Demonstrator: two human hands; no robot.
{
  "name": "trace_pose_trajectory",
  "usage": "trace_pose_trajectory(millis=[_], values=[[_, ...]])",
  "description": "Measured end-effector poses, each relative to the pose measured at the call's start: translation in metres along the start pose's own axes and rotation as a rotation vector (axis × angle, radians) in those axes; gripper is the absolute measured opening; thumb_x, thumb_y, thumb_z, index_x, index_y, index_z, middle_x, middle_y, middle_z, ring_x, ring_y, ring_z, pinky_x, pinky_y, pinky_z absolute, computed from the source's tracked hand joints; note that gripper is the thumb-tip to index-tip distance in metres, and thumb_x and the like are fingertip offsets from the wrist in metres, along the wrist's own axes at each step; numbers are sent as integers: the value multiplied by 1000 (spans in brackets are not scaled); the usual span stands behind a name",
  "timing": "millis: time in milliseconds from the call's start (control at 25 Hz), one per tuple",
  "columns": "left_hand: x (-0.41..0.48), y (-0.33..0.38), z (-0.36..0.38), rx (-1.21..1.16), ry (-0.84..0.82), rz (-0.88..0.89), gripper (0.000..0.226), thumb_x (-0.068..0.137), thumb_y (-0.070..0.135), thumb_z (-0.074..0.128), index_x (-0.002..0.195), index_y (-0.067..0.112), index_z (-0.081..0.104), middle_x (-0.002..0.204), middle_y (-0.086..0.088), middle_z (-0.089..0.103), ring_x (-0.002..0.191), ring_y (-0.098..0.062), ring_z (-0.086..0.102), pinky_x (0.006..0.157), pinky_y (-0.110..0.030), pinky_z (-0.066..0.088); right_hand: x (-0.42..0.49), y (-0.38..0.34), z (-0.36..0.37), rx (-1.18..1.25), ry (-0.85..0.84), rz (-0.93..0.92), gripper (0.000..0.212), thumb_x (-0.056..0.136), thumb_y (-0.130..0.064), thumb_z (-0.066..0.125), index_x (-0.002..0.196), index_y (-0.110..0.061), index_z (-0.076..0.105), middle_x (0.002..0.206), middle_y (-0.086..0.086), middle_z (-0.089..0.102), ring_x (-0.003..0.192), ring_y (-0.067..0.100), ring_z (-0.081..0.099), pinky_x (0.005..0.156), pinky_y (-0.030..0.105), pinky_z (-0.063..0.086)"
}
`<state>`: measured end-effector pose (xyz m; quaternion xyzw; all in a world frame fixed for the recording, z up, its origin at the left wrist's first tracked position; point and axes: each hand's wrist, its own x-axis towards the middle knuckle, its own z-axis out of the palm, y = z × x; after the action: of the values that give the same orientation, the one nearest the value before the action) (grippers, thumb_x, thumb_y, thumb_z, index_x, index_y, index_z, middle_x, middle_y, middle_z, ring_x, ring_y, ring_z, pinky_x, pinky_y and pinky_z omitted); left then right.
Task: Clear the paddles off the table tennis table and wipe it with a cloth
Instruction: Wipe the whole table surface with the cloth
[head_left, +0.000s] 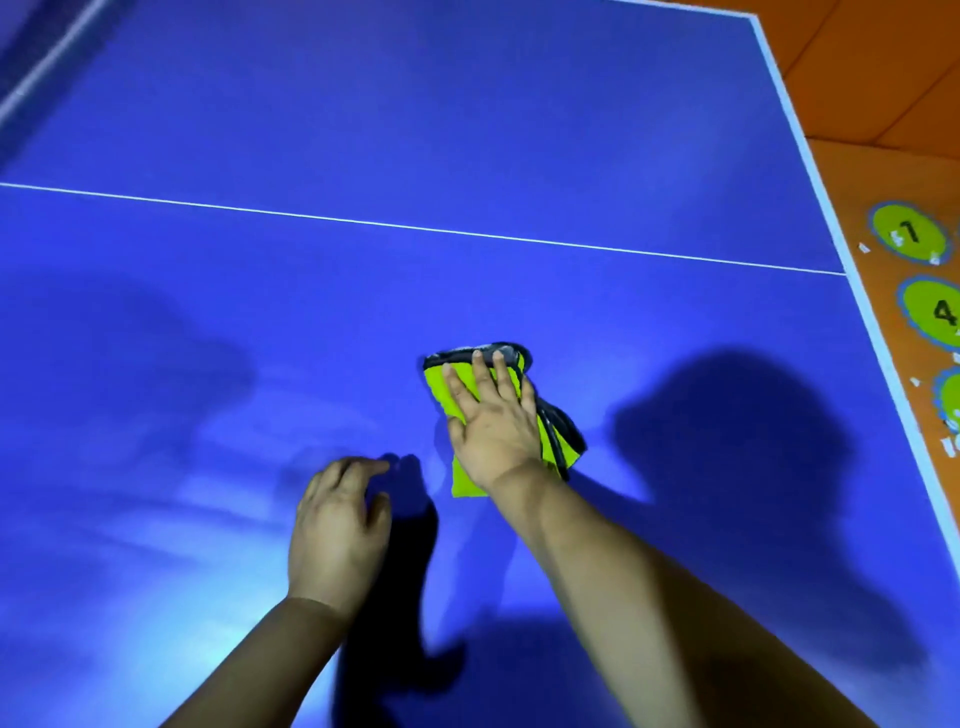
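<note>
Wiping in hand: right hand flat on the one cloth, no paddles in view.

The right hand (493, 421) lies with straight, spread fingers pressed on top of the yellow-green, grey-edged cloth (467, 478), on the blue bench (363, 130) on the near side of the white line (415, 228). The cloth's long axis runs away from the person, roughly in line with that forearm. The left hand (337, 525) is just beside it to the left, clear of the cloth, loosely curled, fingertips on the bench, holding nothing. Count: one cloth, two hands, no paddles seen. Judged: clearing done on the visible part; the next stroke falls to the right hand.
</note>
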<state>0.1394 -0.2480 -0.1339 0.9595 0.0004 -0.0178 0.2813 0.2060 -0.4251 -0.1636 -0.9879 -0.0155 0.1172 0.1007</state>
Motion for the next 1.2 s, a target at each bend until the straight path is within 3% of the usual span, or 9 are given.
trace_pose_trajectory(millis=[360, 440, 560, 680, 880, 960, 1040, 1120, 1200], values=[[-68, -109, -86, 7, 20, -63, 35, 69, 15, 49, 98, 10, 68, 99, -7, 64, 96, -29, 53, 84, -26, 33, -94, -130, 40, -3, -87, -211, 60, 95, -32, 40, 151, -39, 16, 162, -2, 2, 148, 21, -8, 116, 46, -3], [-84, -130, -106, 4, 10, -52, 32, 72, 13, 51, 99, 10, 67, 100, -7, 63, 98, -28, 52, 85, -25, 32, -126, -154, 50, -14, -106, -238, 63, 90, -30, 43, 149, -39, 22, 161, -2, 12, 148, 21, 1, 116, 48, 6], [-110, -154, -129, 18, -36, -33, 28, 73, -3, 64, 99, 9, 67, 100, -9, 63, 99, -32, 54, 85, -27, 33, -185, -177, 66, -59, -120, -238, 67, 75, -36, 47, 141, -41, 37, 150, -3, 40, 140, 21, 35, 106, 48, 35], [-130, -165, -137, 26, -80, 12, 32, 68, -9, 68, 96, 8, 68, 96, -11, 64, 94, -35, 57, 82, -28, 34, -235, -186, 77, -68, -204, -327, 72, 67, -40, 54, 137, -43, 39, 146, -5, 46, 135, 18, 43, 102, 45, 40], [-157, -144, -131, -15, -124, 70, 30, 73, -6, 64, 99, 8, 68, 99, -11, 63, 99, -34, 54, 84, -31, 36, -294, -182, 86, -97, -293, -347, 65, 64, -34, 41, 128, -42, 45, 134, -10, 58, 121, 11, 56, 86, 35, 54], [-167, -128, -127, -39, -150, 80, 28, 77, -3, 62, 102, 8, 67, 103, -10, 62, 103, -32, 51, 87, -33, 37, -316, -176, 74, -42, -291, -332, 60, 67, -33, 51, 126, -43, 55, 134, -6, 58, 119, 13, 58, 81, 39, 57], [-180, -102, -120, -46, -169, 133, 27, 79, -2, 60, 103, 9, 66, 106, -9, 61, 106, -30, 50, 89, -34, 38, -349, -159, 59, 15, -257, -259, 73, 73, -24, 63, 142, -36, 42, 154, 3, 33, 136, 22, 38, 101, 53, 41], [-195, -68, -111, -48, -184, 214, 27, 80, -1, 59, 104, 9, 66, 106, -9, 61, 106, -30, 50, 89, -35, 38, -393, -132, 53, 114, -286, -73, 89, 74, -23, 56, 148, -47, 12, 160, 3, 11, 141, 24, 20, 111, 50, 22], [-218, -24, -95, -63, -207, 304, 26, 80, -1, 60, 104, 9, 66, 106, -9, 61, 106, -30, 50, 88, -34, 37, -439, -100, 53, 234, -46, 72, 99, 71, -26, 55, 142, -60, -7, 157, 5, 24, 135, 29, 34, 110, 41, 30]])
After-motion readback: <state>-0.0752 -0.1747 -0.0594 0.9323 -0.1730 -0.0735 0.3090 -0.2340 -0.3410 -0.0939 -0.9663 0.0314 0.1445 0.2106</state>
